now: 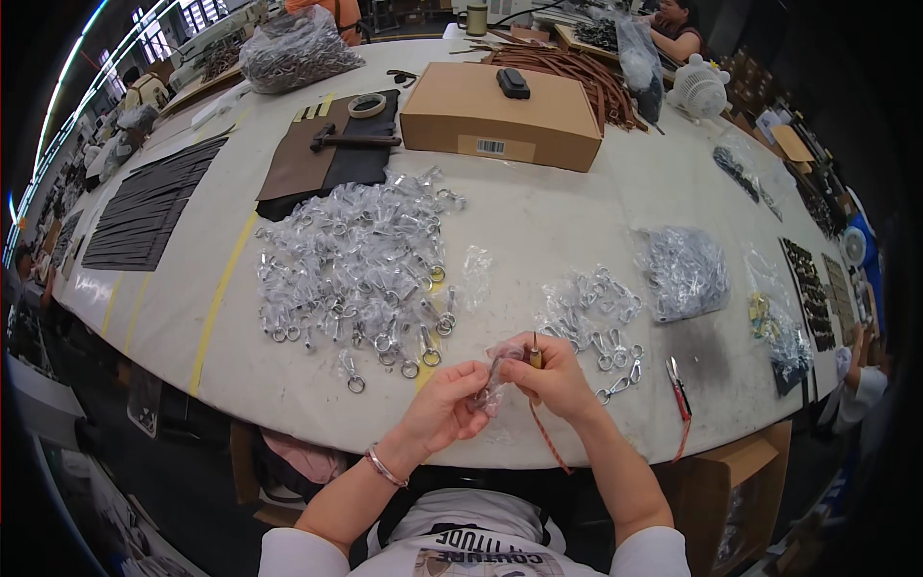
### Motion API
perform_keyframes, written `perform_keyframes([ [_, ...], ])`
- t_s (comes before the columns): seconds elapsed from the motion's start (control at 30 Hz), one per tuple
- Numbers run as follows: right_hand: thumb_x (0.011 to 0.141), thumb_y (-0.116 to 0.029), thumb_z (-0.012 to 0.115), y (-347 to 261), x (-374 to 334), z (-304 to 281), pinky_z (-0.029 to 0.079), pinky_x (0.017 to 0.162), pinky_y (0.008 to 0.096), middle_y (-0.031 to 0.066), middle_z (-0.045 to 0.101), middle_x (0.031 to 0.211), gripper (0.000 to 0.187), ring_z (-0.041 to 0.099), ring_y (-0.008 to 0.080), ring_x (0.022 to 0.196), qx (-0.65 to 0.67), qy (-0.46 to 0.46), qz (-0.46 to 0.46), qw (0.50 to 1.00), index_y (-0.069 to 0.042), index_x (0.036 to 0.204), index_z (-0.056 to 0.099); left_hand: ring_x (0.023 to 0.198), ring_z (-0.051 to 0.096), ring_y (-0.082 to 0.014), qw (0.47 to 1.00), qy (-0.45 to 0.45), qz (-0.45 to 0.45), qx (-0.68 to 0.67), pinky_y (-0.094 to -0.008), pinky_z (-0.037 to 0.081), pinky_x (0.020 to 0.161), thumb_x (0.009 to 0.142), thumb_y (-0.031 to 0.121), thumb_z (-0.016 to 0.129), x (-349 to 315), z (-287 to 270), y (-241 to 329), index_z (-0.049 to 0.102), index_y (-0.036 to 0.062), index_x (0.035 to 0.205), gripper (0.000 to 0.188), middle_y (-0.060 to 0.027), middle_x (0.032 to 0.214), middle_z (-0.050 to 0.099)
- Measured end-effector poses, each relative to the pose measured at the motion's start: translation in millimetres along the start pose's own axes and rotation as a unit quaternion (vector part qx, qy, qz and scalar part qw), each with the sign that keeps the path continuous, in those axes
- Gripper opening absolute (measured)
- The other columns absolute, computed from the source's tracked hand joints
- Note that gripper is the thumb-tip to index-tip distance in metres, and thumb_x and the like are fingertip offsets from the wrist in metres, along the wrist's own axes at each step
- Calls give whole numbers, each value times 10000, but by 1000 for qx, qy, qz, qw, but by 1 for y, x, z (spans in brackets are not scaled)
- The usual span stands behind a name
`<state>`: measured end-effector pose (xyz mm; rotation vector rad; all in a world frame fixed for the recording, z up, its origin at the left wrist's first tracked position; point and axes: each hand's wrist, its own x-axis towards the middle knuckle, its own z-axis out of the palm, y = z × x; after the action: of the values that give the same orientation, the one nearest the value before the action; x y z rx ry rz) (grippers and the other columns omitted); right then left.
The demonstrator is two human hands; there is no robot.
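Near the table's front edge, my left hand (447, 404) pinches a crumpled clear plastic wrapper (493, 385) with its thumb and fingers. My right hand (558, 378) grips the wrapper's other side, and a darker piece inside cannot be made out. A small pointed tool (536, 358) with a yellowish handle, like an awl, sticks up out of my right fist. From below that hand hangs an orange braided cord (549, 438). Just beyond it lie bare silver snap hooks (606, 348). A big heap of plastic-wrapped snap hooks (351, 260) spreads to the left.
Red-handled snips (679, 389) lie right of my hand, a bag of clear wrappers (683, 274) behind them. At the back stand a cardboard box (500, 115), a hammer (356, 139) on leather sheets, and brown straps (577, 77). Another person (676, 34) sits at the far right.
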<state>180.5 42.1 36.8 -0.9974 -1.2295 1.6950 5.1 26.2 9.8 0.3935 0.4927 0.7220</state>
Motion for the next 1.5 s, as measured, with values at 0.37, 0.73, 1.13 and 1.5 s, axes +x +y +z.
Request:
perform_keyframes([
  [0.37, 788, -58, 599, 11, 3, 6, 336, 419, 177, -7, 562, 638, 71, 447, 21, 500, -150, 85, -125, 977, -3, 829, 579, 473, 514, -58, 969, 93, 75, 217, -168, 383, 374, 882, 195, 496, -2, 12, -6, 537, 0, 945, 209, -48, 705, 576],
  [0.73, 700, 13, 513, -9, -15, -3, 358, 464, 224, 41, 466, 574, 360, 426, 73, 473, -365, -87, -263, 889, -29, 1056, 543, 504, 520, -46, 913, 114, 141, 366, -174, 408, 427, 851, 104, 456, -5, 1, -2, 575, 7, 887, 158, -29, 663, 584],
  [1.13, 856, -77, 439, -4, -15, 6, 383, 546, 244, 36, 478, 615, 409, 444, 99, 574, -202, -108, -16, 973, -24, 1259, 393, 482, 432, -41, 795, 168, 310, 493, -204, 352, 449, 813, 43, 494, -6, 6, -8, 564, -6, 815, 86, 2, 540, 495],
  [1.5, 804, -46, 513, 0, -6, 17, 385, 464, 275, 68, 499, 565, 276, 492, 167, 477, -389, 34, -132, 911, -57, 1079, 533, 457, 472, -31, 888, 136, 165, 408, -164, 342, 400, 880, 163, 449, -10, 11, 6, 550, 18, 838, 181, -8, 608, 547],
])
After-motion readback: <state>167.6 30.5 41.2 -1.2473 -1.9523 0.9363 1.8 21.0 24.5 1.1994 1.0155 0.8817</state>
